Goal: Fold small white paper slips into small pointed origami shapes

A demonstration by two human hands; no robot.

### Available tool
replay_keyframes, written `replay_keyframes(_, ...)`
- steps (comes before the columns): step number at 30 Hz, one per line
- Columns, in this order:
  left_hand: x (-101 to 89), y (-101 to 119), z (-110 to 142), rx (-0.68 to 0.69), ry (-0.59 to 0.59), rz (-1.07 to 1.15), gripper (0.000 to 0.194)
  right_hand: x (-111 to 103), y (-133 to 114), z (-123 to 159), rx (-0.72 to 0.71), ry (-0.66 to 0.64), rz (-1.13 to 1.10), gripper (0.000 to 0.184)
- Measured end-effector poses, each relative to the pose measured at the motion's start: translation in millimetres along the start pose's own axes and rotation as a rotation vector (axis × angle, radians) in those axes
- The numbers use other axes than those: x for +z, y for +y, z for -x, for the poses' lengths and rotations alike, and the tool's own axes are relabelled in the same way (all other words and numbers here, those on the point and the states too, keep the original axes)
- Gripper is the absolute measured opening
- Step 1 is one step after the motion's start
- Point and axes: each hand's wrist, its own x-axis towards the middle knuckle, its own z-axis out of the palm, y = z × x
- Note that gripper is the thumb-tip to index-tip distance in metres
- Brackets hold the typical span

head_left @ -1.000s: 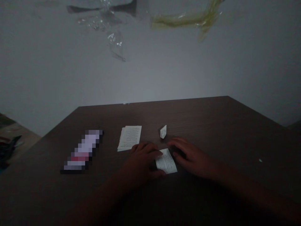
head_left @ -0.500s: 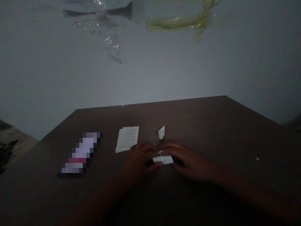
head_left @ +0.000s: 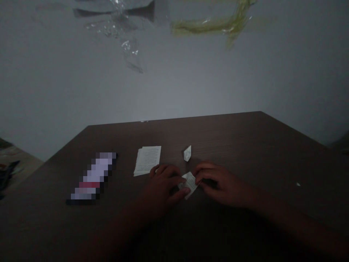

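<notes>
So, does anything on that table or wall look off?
Yes: wrinkled yellow tape clings to the wall, looking messy. On the table, a stray white scrap lies far right, and the paper stack looks uneven.

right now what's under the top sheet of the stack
Under the top sheet, the edge of at least one more paper sticks out at the left; the rest is covered.

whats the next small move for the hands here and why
I'd probably have the right hand fold the slip's right corner inward: its fingertips seem to pinch that corner already, while the left hand holds the left side and looks able to steady it.
</notes>
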Motion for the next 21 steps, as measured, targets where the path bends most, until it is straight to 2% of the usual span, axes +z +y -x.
replay_keyframes(4, 1.0, 2, -1, 0.01, 0.011, -0.004, 0.02, -2, -2, -2, 0.068, -0.031, 0.008, 0.016)
replay_keyframes(11, 3.6, 0, -1, 0.167, -0.041, 0.087, 0.014, 1, 5, -3, 0.212, -0.029, 0.07, 0.012)
replay_keyframes(17, 0.1, 3, -2, 0.192, -0.081, 0.08, 0.024, 7, 2, -4, 0.205, -0.047, 0.124, 0.007)
replay_keyframes(21, 7.2, -1, -3, 0.154, -0.052, 0.068, 0.028, 11, 2, -2, 0.222, -0.034, 0.13, 0.005)
